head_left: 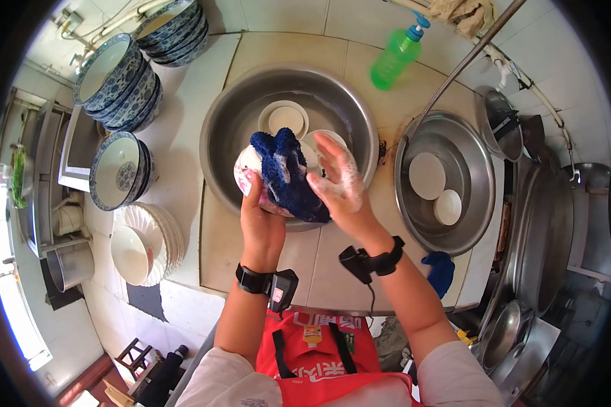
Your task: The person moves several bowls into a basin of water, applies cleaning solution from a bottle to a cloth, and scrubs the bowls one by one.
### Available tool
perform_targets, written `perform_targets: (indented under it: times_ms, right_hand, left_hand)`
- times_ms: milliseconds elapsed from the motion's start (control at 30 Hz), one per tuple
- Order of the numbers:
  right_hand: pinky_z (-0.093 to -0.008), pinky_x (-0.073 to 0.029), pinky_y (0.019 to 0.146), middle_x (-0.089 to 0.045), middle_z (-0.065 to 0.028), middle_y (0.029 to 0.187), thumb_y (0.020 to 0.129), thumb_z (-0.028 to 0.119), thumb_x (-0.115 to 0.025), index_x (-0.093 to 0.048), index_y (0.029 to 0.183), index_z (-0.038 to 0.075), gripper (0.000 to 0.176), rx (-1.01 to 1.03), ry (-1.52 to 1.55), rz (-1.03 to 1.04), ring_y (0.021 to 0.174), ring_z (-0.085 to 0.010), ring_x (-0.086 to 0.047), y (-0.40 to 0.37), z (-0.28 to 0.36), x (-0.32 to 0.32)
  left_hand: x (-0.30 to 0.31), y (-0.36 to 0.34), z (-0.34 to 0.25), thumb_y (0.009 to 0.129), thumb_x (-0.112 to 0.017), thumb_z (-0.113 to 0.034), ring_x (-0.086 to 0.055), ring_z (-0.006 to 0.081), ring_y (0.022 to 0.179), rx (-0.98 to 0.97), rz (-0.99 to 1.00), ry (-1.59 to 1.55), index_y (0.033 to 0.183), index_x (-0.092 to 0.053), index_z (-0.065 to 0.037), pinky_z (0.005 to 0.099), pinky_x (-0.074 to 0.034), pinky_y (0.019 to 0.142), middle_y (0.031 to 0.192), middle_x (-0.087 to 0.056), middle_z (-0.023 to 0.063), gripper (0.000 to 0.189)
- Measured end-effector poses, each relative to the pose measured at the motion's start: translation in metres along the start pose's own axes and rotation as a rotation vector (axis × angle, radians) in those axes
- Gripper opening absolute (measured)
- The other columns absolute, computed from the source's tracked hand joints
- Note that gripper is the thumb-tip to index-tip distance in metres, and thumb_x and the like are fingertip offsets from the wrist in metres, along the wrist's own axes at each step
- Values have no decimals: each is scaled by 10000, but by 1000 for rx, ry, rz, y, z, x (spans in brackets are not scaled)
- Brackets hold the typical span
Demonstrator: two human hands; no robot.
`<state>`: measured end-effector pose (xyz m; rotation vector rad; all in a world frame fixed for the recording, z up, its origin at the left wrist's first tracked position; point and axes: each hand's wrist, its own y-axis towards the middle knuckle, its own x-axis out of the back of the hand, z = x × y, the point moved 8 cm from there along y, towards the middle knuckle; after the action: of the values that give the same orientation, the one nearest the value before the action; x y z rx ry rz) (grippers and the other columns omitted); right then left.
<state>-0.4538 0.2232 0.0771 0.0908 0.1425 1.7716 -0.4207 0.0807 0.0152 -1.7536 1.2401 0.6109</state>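
The left hand (261,220) is gripping a white flower-patterned dish (248,163), over which a dark blue cloth (284,178) is lying. The right hand (344,183), foamy, is spreading its fingers beside this cloth; whether its thumb is touching it, I cannot tell. The dish is hanging above the near half of a steel basin (223,139) containing white bowls (285,119). Near the counter's (251,278) far edge, a green pump bottle (395,62) is standing; towards the right edge, a second basin (478,183) is holding white crockery (428,175).
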Motion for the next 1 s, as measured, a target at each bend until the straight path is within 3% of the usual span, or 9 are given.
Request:
perform_targets:
  times_ms: [133,233,467,567,700,800,833,900,1000]
  right_hand:
    - [-361,-347,1037,-473,-209,1321,803,272,-720,-416,1329,-61,693,-216,-220,32,1241,-303,-462,-8,-25,4]
    - [-359,-379,1009,-471,-246,1299,762,313,-752,-465,1264,-103,712,-76,-272,74,1205,-325,-486,-7,-18,-14]
    - [-332,-481,848,-654,-157,915,752,201,-750,-570,1079,-28,438,-177,-225,-106,894,-276,-645,-20,-10,-18]
    - [-349,-496,798,-658,-165,967,787,67,-711,-581,1033,-27,293,-56,-141,-361,886,-251,-646,-38,7,4]
    - [-376,-498,790,-641,-189,977,780,32,-716,-601,966,-20,224,272,-511,-499,872,-307,-639,-48,58,22]
    - [-433,-479,772,-576,-238,1075,778,104,-715,-626,935,-21,220,254,-789,-245,892,-414,-579,-52,42,-9]
    - [-496,-425,860,-519,-252,1220,796,124,-676,-630,1011,1,252,289,-732,-180,1016,-428,-533,-51,34,-26]
    - [-538,-334,982,-449,-225,1348,818,139,-638,-598,1140,46,337,360,-780,-32,1165,-449,-452,-51,32,-56]
    - [-554,-258,1056,-397,-175,1424,833,153,-608,-539,1249,92,426,303,-969,3,1249,-473,-383,-43,31,-63]
  left_hand:
    - [5,-3,5,994,-439,-323,-562,211,1130,67,-1,-78,1285,-473,-42,372,-413,991,1229,-591,79,406]
    - [6,-7,12,1000,-419,-307,-554,216,1142,32,31,-21,1293,-463,-38,374,-415,999,1241,-579,90,400]
    - [14,-14,13,951,-560,-259,-591,176,1062,-24,-49,28,1217,-526,-74,335,-451,918,1157,-623,46,326]
    - [19,-11,6,950,-563,-261,-589,176,1063,-18,-76,20,1206,-539,-76,337,-448,924,1158,-621,37,316]
    - [13,-13,-5,957,-550,-261,-595,157,1033,-44,-106,65,1198,-548,-80,319,-462,890,1142,-624,31,301]
    - [5,-16,1,976,-503,-247,-582,162,1057,-34,-57,120,1232,-526,-56,319,-450,918,1175,-605,50,320]
    - [-1,-17,6,990,-464,-231,-564,179,1102,-26,4,146,1264,-504,-33,334,-429,967,1222,-583,71,340]
    - [4,-18,16,979,-426,-121,-589,166,1045,-38,-25,148,1235,-524,-17,300,-478,894,1169,-605,81,293]
    - [2,-19,5,959,-445,-81,-591,156,1032,-67,117,228,1234,-521,-7,287,-478,885,1163,-609,75,295]
